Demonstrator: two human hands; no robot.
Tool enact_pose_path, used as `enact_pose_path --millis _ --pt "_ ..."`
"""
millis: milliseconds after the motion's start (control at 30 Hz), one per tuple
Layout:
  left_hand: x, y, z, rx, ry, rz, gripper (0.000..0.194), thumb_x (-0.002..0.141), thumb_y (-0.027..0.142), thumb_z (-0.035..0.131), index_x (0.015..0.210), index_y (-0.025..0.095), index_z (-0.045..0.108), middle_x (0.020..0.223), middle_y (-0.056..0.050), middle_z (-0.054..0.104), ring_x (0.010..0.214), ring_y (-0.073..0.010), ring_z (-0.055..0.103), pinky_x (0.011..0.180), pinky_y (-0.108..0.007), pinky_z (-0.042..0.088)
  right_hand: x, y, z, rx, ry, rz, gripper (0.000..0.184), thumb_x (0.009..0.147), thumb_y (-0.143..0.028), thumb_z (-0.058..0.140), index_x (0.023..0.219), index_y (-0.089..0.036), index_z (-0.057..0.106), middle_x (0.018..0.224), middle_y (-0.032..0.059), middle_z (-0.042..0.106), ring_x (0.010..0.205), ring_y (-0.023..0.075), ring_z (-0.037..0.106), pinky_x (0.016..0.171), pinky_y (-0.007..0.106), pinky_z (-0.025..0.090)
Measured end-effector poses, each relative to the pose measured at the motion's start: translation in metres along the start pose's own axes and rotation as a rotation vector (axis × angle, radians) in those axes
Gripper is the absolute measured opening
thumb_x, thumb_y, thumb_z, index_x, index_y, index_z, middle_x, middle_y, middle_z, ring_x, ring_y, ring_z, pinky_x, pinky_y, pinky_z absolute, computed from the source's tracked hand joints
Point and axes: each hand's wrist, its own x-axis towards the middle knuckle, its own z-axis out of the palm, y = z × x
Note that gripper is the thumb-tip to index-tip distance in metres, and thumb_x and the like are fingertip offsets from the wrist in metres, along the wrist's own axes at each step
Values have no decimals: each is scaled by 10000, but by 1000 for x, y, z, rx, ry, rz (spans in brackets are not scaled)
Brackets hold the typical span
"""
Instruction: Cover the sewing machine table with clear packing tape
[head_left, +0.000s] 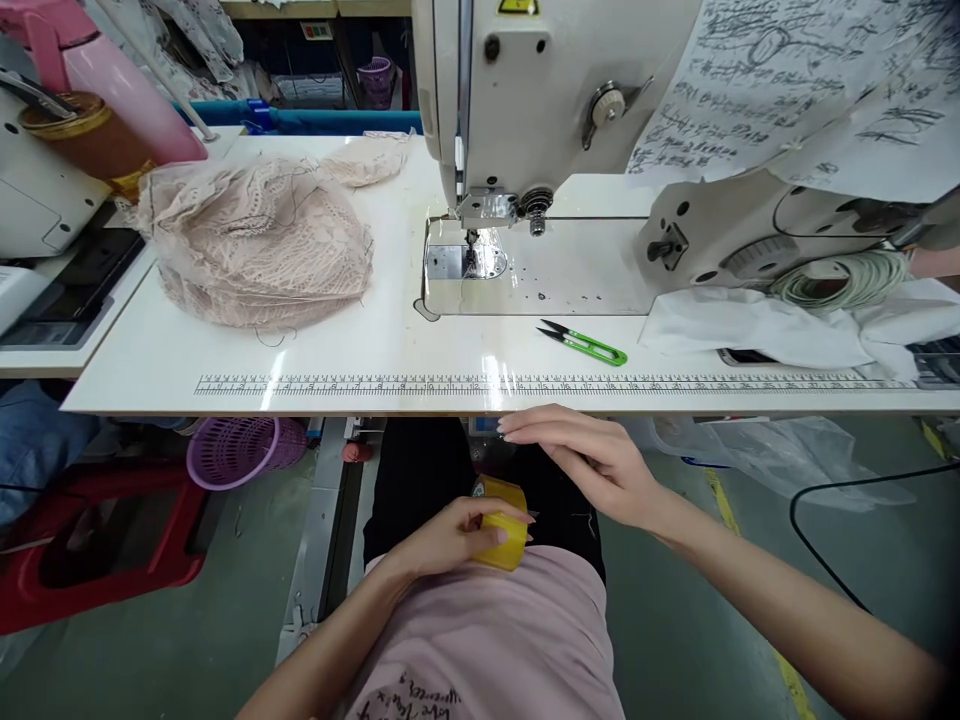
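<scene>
The left hand is closed around a roll of yellow tape, fingers over its upper side and thumb against its face, low in front of the body where the pink shirt meets the dark trousers. Ahead and to the right of that grip, the right hand is extended flat with its fingers lying close together, pointing left and holding nothing; it is at the front edge of the desk, and whether the fingertips touch that edge cannot be told. Just beyond the right hand's fingers runs a printed ruler scale, and a little farther on, straight ahead of this hand, lie green-handled thread snips, their blades apart and pointing left. Farther ahead of both hands stands a sewing machine, its needle area ahead of the left hand. Ahead and well to the left of the left hand, a heap of pale pink lace fabric rests on the desk. To the right of the snips, ahead and right of the right hand, are a white cloth and a coil of pale green cord. Below desk level, left of the left hand, are a purple basket and a red stool.
</scene>
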Motion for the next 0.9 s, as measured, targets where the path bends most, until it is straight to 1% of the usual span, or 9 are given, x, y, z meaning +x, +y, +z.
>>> enact_pose_path --millis 133,267,333,433,500,567,633,733,900 --pt "-3 1 2 -39 16 -4 371 899 349 658 1242 217 714 1261 -113 703 1172 -264 639 1076 -417 434 -2 9 14 6 1 5 480 961 32 415 1336 -195 609 1311 102 661 1269 183 600 1063 386 543" --pt "-4 -3 1 -48 28 -2 371 903 342 654 1249 221 710 1259 -115 704 1151 -260 646 1074 -424 437 4 7 8 -44 69 41 440 978 -10 441 1313 -225 629 1290 71 679 1229 176 630 1038 364 557" --pt "-3 -6 0 -39 32 -2 370 901 342 656 1248 224 710 1265 -116 701 1141 -259 649 1076 -429 436 15 5 -2 -143 66 58 375 995 -66 470 1286 -224 646 1261 62 696 1211 177 640 1043 361 551" --pt "-2 -8 -1 -43 22 -21 367 896 350 664 1235 219 715 1272 -121 697 1162 -266 645 1086 -431 430 37 12 -16 -449 -15 72 342 1015 -236 534 1349 -205 601 1343 80 649 1287 214 586 1102 416 506" --pt "-1 -9 -1 -49 19 -26 368 893 362 669 1228 216 718 1278 -120 694 1170 -266 644 1092 -426 429 50 23 -21 -683 -106 93 554 986 -414 585 1466 -156 481 1496 125 511 1405 276 467 1174 504 416" --pt "-1 -10 -1 -47 21 -18 382 894 372 669 1241 218 712 1277 -118 695 1163 -261 646 1087 -418 437 58 35 -19 -829 -213 83 786 944 -572 583 1525 -86 371 1572 169 390 1476 312 350 1229 556 302" --pt "-1 -12 -1 -41 22 -11 395 897 375 665 1259 223 703 1268 -115 699 1152 -257 648 1078 -413 447 60 44 -15 -914 -255 52 883 928 -664 529 1534 -53 334 1584 182 362 1496 317 304 1251 565 236" --pt "-3 -13 -1 -59 23 -5 378 899 378 668 1241 222 712 1248 -113 708 1170 -265 644 1083 -415 440 56 47 -10 -996 -207 -35 870 936 -694 475 1539 -84 329 1570 169 395 1484 314 331 1252 584 212" --pt "-3 -7 -1 -55 30 -18 381 891 400 676 1214 203 720 1239 -121 713 1168 -267 646 1073 -407 435 45 43 -8 -1023 -174 -275 731 1004 -538 499 1581 -153 267 1502 140 498 1442 295 413 1239 600 247"
